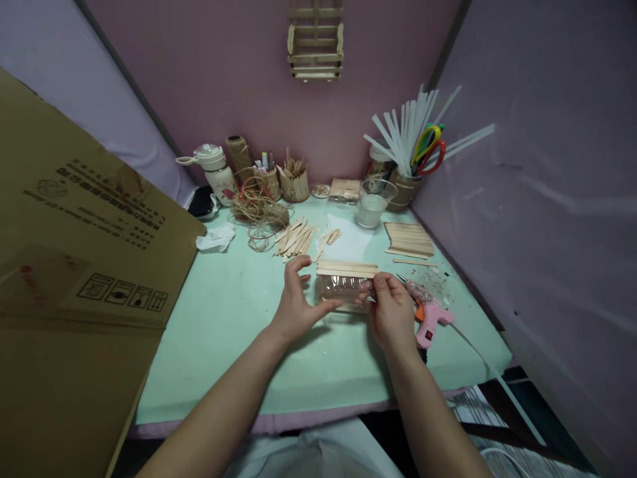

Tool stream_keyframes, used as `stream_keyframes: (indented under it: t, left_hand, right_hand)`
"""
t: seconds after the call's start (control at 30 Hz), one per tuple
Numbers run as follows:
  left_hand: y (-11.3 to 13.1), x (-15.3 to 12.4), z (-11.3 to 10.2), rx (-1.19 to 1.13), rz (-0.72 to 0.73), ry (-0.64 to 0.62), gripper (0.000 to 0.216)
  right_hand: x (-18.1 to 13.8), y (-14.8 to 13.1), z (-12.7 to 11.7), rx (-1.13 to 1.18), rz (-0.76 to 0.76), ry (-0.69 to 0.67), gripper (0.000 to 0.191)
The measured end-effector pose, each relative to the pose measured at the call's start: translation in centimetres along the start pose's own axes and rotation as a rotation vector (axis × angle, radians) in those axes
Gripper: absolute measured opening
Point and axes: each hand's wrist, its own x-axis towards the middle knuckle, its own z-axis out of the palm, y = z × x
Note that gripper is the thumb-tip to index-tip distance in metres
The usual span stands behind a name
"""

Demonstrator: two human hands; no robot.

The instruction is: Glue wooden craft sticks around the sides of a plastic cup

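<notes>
A clear plastic bottle or jar (341, 287) lies on its side above the table, with several wooden craft sticks (347, 268) side by side along its top. My right hand (393, 305) grips its right end, thumb on the near side; some fingers show through the clear plastic. Around the left end, my left hand (293, 299) curves with fingers apart. Its thumb lies across the lower front of the plastic, while its fingertips are just off the left edge. A pink glue gun (432, 320) rests beside my right hand.
Loose craft sticks (295, 239), tangled twine (259, 209) and crumpled tissue (215, 237) lie beyond my hands. Stacked sticks (409, 239) are at right. Behind stand a plastic cup (372, 204) and a holder (404, 189) with scissors. A large cardboard box (99, 265) borders the left.
</notes>
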Motion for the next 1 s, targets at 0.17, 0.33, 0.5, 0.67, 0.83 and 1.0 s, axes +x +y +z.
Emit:
stream_keyframes:
  t: [0.17, 0.33, 0.5, 0.67, 0.83, 1.0]
  left_hand:
    - [0.7, 0.1, -0.6, -0.292, -0.227, -0.179, 0.086]
    - [1.4, 0.1, -0.9, -0.249, -0.179, -0.149, 0.080]
    - [1.3, -0.1, -0.9, -0.209, -0.159, -0.179, 0.075]
    - [0.2, -0.5, -0.6, -0.277, -0.137, -0.158, 0.067]
    - [-1.5, -0.4, -0.1, -0.418, -0.288, -0.082, 0.062]
    - [-1.7, -0.1, 0.1, -0.578, -0.375, -0.157, 0.068]
  right_hand:
    - [-0.5, 0.6, -0.8, -0.060, -0.073, -0.076, 0.030]
    - [-0.5, 0.9, -1.5, -0.088, -0.092, -0.095, 0.030]
    - [-0.7, 1.2, -1.5, -0.088, -0.113, -0.086, 0.032]
    - [-1.3, 1.5, -1.5, -0.057, -0.123, -0.101, 0.029]
    - [-1.6, 1.7, -1.5, -0.059, -0.136, -0.134, 0.025]
    - [-2.0, 2.1, -1.7, -0.124, -0.190, -0.163, 0.021]
